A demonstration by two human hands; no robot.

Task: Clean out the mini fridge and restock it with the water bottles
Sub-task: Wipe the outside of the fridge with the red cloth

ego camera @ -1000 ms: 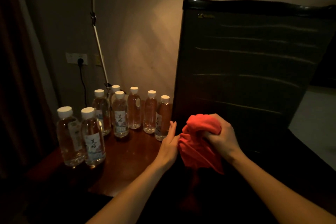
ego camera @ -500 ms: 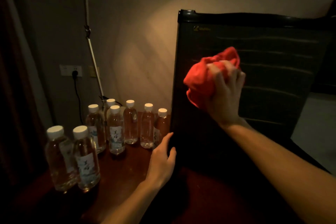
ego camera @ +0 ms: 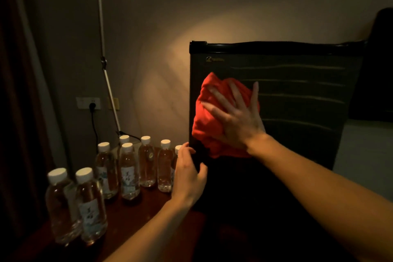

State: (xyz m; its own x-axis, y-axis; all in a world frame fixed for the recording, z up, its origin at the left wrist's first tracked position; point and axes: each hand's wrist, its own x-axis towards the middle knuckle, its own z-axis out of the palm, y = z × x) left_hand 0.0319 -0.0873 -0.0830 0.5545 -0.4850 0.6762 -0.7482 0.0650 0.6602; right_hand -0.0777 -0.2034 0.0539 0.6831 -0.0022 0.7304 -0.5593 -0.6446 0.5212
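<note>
Change: right hand [ego camera: 236, 119], clenched round the red cloth [ego camera: 210, 125] half a second ago, now lies flat on it; left hand [ego camera: 188, 174] has risen to the fridge's left edge.
Right grip: fully spread, fingers straight, palm pressing the bunched cloth against the closed door of the mini fridge [ego camera: 297, 95].
Left grip: fingers curled round the door's left edge, low down.
Mini fridge: upright on the surface [ego camera: 136, 223], door closed, horizontal streaks across its front.
Water bottles [ego camera: 127, 172]: eight white-capped bottles standing upright on the surface left of the fridge, two nearest the camera, the rightmost partly hidden behind the left hand.
Wall: socket [ego camera: 89, 103] with a black plug.
</note>
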